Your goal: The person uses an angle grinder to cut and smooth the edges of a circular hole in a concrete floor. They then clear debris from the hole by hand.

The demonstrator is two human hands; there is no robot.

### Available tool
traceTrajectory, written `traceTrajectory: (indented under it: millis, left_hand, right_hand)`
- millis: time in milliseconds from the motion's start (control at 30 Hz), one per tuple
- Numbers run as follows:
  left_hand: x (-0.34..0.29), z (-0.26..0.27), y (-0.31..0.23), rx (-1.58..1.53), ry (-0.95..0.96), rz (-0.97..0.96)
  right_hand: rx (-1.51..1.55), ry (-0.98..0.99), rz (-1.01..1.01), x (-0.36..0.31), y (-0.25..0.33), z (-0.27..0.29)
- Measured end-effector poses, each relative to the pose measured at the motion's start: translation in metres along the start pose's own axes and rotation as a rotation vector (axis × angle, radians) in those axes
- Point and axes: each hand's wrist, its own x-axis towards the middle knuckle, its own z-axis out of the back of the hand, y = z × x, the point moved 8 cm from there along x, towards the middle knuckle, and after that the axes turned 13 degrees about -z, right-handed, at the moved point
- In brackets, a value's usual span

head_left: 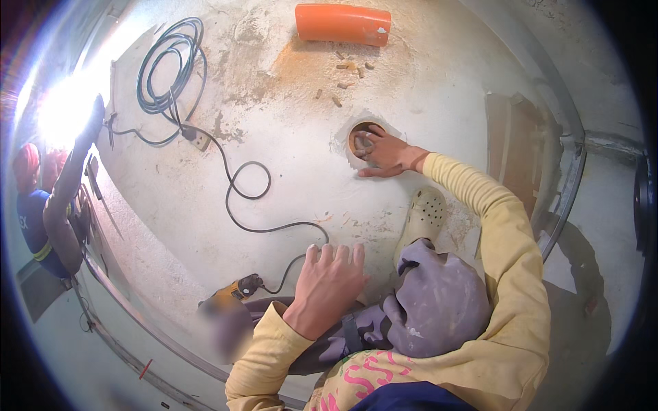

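Note:
A round hole (352, 135) with an orange rim opens in the pale floor, ringed by a grey patch. My right hand (384, 151) reaches over it, fingers apart and partly inside, thumb spread on the floor beside it. What those fingertips touch in the hole is hard to see. My left hand (329, 284) is raised in front of my bent leg, back upward, with its bent fingers slightly apart. No object shows in it; its palm is hidden. Left of that hand, a yellow and black corded power tool (240, 289) lies by my leg, partly blurred.
A short orange pipe (343, 25) lies beyond the hole, with several small brown pieces (351, 67) near it. Coiled cable (170, 68) and a socket block (196, 137) lie at left. Brown cardboard (513, 147) is at right. Another person (51, 219) is at far left, near bright light.

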Motion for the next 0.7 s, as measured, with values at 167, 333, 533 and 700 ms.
traceTrajectory:
  millis: [167, 333, 533, 700]
  left_hand:
    - [-0.002, 0.001, 0.003, 0.013, -0.015, 0.011]
    - [0.002, -0.004, 0.002, 0.013, 0.012, -0.028]
    - [0.004, -0.002, -0.002, 0.006, -0.010, -0.054]
    - [-0.003, -0.001, 0.001, -0.014, -0.014, -0.014]
  right_hand:
    - [-0.055, 0.096, -0.077, -0.019, -0.010, 0.005]
    - [-0.054, -0.020, -0.179, -0.017, -0.001, 0.004]
    - [-0.042, 0.117, -0.332, 0.010, 0.007, -0.005]
    - [-0.066, 0.121, -0.333, 0.009, 0.010, 0.001]
